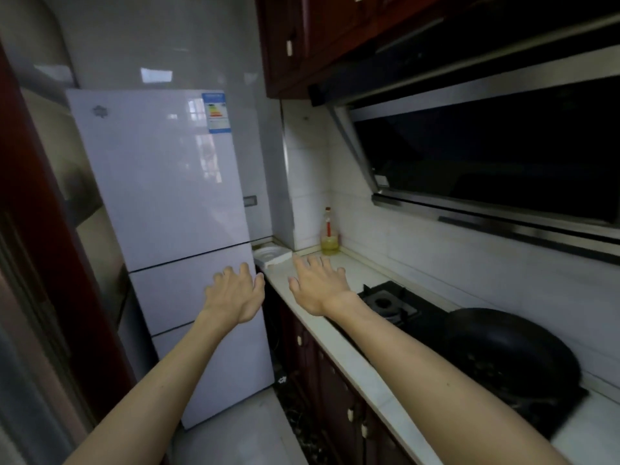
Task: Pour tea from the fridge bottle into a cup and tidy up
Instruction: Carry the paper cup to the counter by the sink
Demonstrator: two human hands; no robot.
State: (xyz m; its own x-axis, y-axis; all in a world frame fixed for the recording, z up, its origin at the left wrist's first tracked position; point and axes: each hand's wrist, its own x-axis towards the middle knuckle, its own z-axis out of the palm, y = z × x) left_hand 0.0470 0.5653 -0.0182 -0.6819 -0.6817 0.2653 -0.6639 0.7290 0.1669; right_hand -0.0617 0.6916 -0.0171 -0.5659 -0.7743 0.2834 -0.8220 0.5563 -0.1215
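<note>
The left hand [235,293] is hovering in front of the white fridge [161,196], fingers spread and loosely bent, holding nothing. The right hand [318,286] is stretching out beside it over the pale tabletop [365,268], fingers straight and splayed, also empty. The fridge is standing at the tabletop's far end, all doors closed. A white dish [273,255] is sitting just beyond the right fingertips, a yellow oil bottle [329,238] is standing in the corner, and a black wok [510,357] is resting on the stove [385,302]
</note>
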